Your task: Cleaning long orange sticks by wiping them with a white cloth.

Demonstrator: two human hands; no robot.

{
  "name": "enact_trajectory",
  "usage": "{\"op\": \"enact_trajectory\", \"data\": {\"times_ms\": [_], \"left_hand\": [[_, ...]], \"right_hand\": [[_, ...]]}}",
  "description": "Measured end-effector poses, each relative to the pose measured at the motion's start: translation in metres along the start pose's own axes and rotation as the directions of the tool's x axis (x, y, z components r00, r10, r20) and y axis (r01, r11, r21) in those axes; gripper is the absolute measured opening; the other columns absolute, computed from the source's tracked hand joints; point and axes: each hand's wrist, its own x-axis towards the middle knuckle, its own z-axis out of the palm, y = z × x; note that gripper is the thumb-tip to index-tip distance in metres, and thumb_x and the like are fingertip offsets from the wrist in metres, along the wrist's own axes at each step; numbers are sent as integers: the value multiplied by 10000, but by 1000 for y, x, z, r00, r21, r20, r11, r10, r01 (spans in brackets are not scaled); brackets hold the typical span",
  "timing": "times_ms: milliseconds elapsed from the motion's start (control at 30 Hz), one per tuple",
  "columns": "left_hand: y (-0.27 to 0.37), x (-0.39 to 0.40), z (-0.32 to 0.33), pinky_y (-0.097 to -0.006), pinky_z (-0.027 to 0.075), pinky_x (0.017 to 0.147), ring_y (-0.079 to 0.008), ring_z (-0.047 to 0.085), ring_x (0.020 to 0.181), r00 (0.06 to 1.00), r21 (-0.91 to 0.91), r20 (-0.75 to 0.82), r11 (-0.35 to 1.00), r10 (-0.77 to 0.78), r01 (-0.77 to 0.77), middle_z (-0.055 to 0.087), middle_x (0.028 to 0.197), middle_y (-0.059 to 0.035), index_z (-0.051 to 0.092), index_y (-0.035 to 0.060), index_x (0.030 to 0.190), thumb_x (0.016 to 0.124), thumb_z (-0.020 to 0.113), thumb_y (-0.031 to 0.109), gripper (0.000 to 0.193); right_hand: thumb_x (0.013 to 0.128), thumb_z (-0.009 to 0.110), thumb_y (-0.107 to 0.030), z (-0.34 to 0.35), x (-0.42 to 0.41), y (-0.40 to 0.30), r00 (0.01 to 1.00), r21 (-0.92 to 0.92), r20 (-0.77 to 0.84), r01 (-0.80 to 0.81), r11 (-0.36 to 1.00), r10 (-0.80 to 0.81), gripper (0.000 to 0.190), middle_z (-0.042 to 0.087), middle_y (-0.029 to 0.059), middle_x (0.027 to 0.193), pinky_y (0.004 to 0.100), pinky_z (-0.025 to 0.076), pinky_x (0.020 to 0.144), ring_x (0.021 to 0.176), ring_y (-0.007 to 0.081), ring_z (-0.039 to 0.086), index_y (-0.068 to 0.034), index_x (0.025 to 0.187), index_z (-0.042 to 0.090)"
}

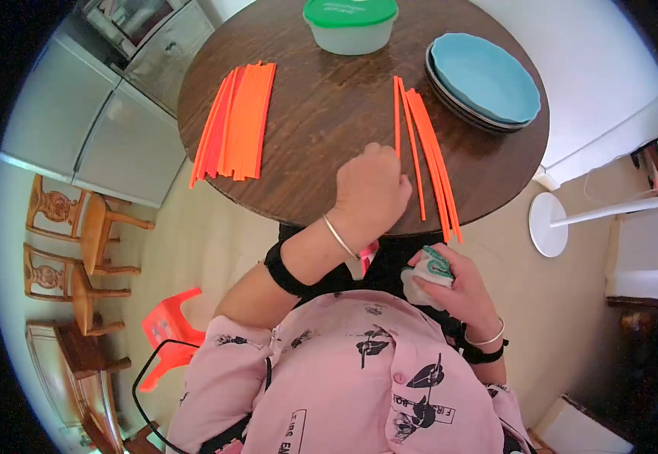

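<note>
My left hand (370,181) is curled into a fist over the near part of the round table. It grips a thin orange stick (396,116), whose lower end disappears behind the fingers. Just right of that fist lie a loose orange stick (412,153) and a small bunch of orange sticks (432,159), the bunch jutting past the near table edge. In front of my body, below the table edge, my right hand (465,286) clutches a crumpled white cloth (428,281) with green trim. A larger bundle of orange and red sticks (238,122) rests at the table's left.
On the dark wooden table (317,108) stand a tub with a green lid (350,28) and stacked plates with a blue scalloped one (485,76) on top. A red plastic stool (173,329) and wooden chairs (93,227) are at left; a white round-based stand (549,224) is at right.
</note>
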Motion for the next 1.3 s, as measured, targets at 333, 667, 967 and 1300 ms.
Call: {"op": "enact_trajectory", "data": {"times_ms": [333,667,967,1300], "left_hand": [[-40,-35,-46,-199,388,440,-47,527,522,904,-638,375,651,-203,411,618,665,-34,533,-4,926,889,567,39,66],[-21,-107,-50,-194,389,492,-17,501,556,950,-746,310,625,23,229,566,702,7,536,22,975,869,605,-2,129],[-43,-118,-66,-187,368,504,-8,486,596,908,-693,416,661,43,286,560,709,33,532,29,927,853,614,-17,120],[-36,-81,-75,-286,474,702,-155,593,821,991,-485,15,868,130,-106,640,955,-76,626,58,999,790,684,-7,226]], "right_hand": [[955,511,-85,12,10,-3,992,486,-111,107,867,-61,301,635,73,1084,272,465,887,1015,128,591,7,1242,509],[966,541,-164,44,73,-19,964,620,-263,200,758,-39,220,647,71,943,280,507,768,858,139,625,9,1100,565],[945,555,-151,18,96,-29,894,698,-443,391,600,-67,155,647,77,872,293,512,705,764,153,623,-2,972,592],[890,638,-143,49,65,-28,996,399,-74,75,914,-49,180,611,3,883,237,467,694,787,69,569,-22,1013,587]]}}
